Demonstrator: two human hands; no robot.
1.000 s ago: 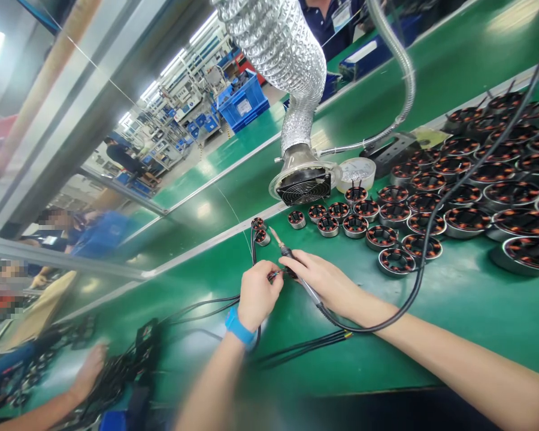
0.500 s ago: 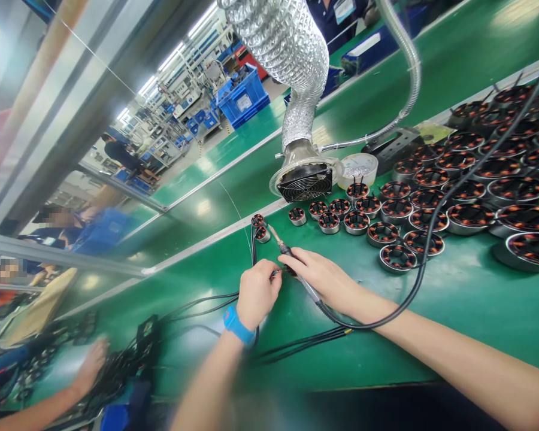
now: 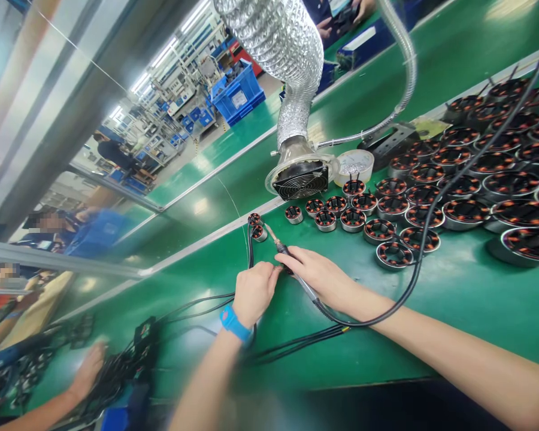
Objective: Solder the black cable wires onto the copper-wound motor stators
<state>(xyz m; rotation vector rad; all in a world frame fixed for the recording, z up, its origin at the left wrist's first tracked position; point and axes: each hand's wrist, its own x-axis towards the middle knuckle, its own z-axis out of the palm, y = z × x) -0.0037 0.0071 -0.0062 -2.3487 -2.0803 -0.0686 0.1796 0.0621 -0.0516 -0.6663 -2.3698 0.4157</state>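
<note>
Soldering iron [image 3: 281, 247] stays gripped in the right hand [image 3: 320, 274]; the left hand [image 3: 254, 290], pinched closed, contents unclear, has edged closer; work seems mid-step.

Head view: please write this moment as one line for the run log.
left hand: pinched, contents unclear | right hand: holding soldering iron | orange-and-black rings: on green bench

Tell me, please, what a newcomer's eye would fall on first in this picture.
Probably the crinkled silver duct, hanging top center with a black fan grille at its lower end. Then the cluster of copper-wound rings spread across the green bench at right. Below the duct, the right hand holds a soldering iron beside the left hand.
</note>
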